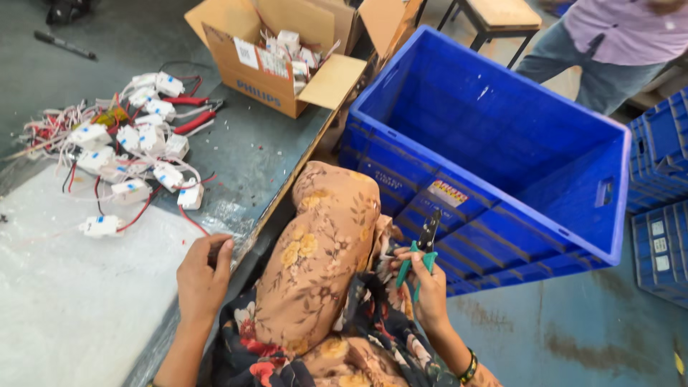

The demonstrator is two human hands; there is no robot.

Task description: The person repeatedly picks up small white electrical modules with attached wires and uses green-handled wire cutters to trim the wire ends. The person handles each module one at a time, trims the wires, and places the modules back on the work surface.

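Right hand (pixel 428 287) grips green-handled pliers (pixel 423 251), tips up, just beside the blue crate (pixel 502 143). Left hand (pixel 203 276) rests at the table edge (pixel 272 193), fingers curled — holding nothing visible. White wired modules (pixel 132 143) lie heaped nearby, before a cardboard box (pixel 279 64).
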